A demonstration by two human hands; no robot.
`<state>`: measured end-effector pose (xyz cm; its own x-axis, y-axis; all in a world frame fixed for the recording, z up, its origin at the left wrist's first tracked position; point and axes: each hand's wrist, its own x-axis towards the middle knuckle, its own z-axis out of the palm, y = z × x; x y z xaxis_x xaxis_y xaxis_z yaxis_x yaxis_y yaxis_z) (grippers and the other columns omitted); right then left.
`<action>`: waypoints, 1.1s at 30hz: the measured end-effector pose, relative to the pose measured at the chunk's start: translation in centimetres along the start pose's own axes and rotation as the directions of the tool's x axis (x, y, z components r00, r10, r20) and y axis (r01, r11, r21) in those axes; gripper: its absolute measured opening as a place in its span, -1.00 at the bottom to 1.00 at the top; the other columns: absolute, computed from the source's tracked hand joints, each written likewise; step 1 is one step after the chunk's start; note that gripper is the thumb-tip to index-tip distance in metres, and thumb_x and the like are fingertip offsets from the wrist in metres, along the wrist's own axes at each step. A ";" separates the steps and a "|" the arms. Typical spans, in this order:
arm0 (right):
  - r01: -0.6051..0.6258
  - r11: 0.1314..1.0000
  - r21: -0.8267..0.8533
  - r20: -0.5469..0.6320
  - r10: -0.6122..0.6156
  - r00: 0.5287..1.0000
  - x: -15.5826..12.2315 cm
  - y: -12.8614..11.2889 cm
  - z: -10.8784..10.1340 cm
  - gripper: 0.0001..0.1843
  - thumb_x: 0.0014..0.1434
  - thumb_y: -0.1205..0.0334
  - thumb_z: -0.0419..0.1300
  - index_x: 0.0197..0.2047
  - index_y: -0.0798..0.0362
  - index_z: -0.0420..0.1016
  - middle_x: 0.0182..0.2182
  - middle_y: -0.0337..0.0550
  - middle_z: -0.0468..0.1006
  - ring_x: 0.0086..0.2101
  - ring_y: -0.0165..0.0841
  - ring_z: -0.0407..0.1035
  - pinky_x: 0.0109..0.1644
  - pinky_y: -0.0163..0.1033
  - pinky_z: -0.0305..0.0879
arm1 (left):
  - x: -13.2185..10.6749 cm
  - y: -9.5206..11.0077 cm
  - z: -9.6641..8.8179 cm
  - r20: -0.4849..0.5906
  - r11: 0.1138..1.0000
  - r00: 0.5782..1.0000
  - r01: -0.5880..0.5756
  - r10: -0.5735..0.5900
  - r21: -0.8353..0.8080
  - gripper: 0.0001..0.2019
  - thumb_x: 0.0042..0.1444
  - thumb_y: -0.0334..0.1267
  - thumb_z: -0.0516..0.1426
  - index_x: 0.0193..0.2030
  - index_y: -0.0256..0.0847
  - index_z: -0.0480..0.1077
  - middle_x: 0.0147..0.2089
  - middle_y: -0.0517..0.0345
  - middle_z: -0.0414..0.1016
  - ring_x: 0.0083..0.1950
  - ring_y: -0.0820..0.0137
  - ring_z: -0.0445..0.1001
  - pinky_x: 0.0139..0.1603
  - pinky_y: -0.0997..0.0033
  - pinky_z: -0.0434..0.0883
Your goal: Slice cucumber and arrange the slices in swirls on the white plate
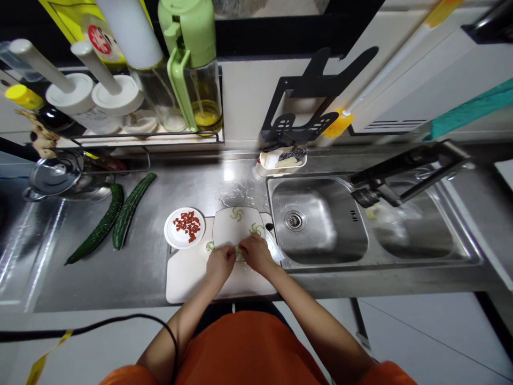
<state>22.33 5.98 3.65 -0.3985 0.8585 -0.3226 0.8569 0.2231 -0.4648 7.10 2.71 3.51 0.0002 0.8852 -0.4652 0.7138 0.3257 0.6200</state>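
Note:
A squarish white plate [226, 227] rests on a pale cutting board [184, 278]. Thin green-edged cucumber slices [236, 214] form a curved pinwheel near its far edge, and another slice pinwheel [256, 229] lies at its right. At the near edge, my left hand [222, 263] and my right hand [255, 252] come close together, fingers pinched at a third group of cucumber slices [239, 254]. The fingertips partly cover these slices. Just left of the plate lies a small cucumber piece [210, 246]. A knife [273, 246] is partly visible beside my right hand.
A round white dish [170, 227] holds chopped red bits [187, 225]. Two whole cucumbers [134, 206] lie left, near a lidded pot [56, 174]. The sink [320, 219] and black faucet [396, 171] are right. An oil bottle [206, 101] stands on the rack above.

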 end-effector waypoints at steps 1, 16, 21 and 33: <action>0.004 1.000 -0.010 -0.003 -0.004 1.000 0.0 0.0 0.1 -0.82 0.19 0.34 0.07 -0.31 0.01 0.51 -0.36 -0.17 0.55 -0.12 -0.26 0.25 -0.13 -0.22 0.05 | 0.0 0.0 0.0 0.000 1.000 1.000 -0.001 0.001 0.011 -0.83 0.08 -0.34 0.06 -0.32 -0.13 0.49 -0.39 0.20 0.53 -0.38 0.48 0.42 -0.33 0.52 0.22; 0.028 0.993 -0.117 -0.037 -0.033 0.999 -0.3 0.1 0.7 -0.77 0.26 0.25 0.04 -0.31 0.03 0.51 -0.29 -0.09 0.49 -0.10 -0.24 0.20 -0.15 -0.22 0.05 | -0.3 -0.3 0.3 -0.047 0.993 0.997 -0.057 0.062 0.103 -0.86 0.10 -0.34 0.08 -0.31 -0.15 0.48 -0.23 0.12 0.42 -0.22 0.44 0.40 -0.16 0.49 0.27; 0.034 0.993 -0.114 -0.045 -0.039 0.998 -0.3 0.2 0.8 -0.76 0.26 0.24 0.04 -0.33 0.04 0.51 -0.33 -0.10 0.50 -0.11 -0.24 0.22 -0.15 -0.20 0.06 | -0.4 -0.3 0.4 -0.033 0.993 0.997 -0.065 0.069 0.099 -0.83 0.11 -0.34 0.07 -0.30 -0.15 0.51 -0.24 0.10 0.42 -0.23 0.43 0.40 -0.16 0.48 0.28; -0.006 0.999 -0.032 -0.052 0.004 0.999 -1.7 0.3 -0.4 -0.79 0.25 0.25 0.07 -0.23 -0.03 0.55 -0.31 -0.14 0.52 -0.09 -0.24 0.21 -0.14 -0.21 0.07 | -1.4 -4.3 -3.1 -0.293 0.999 0.955 -0.050 0.047 -0.001 -0.82 0.14 -0.22 0.03 -0.29 -0.17 0.45 -0.38 0.15 0.44 -0.37 0.43 0.37 -0.26 0.47 0.28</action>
<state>23.36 4.78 4.41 -0.3773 0.8822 -0.2817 0.8692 0.2323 -0.4365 1.84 1.13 3.47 -0.1714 0.9580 -0.2299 0.7121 0.2817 0.6431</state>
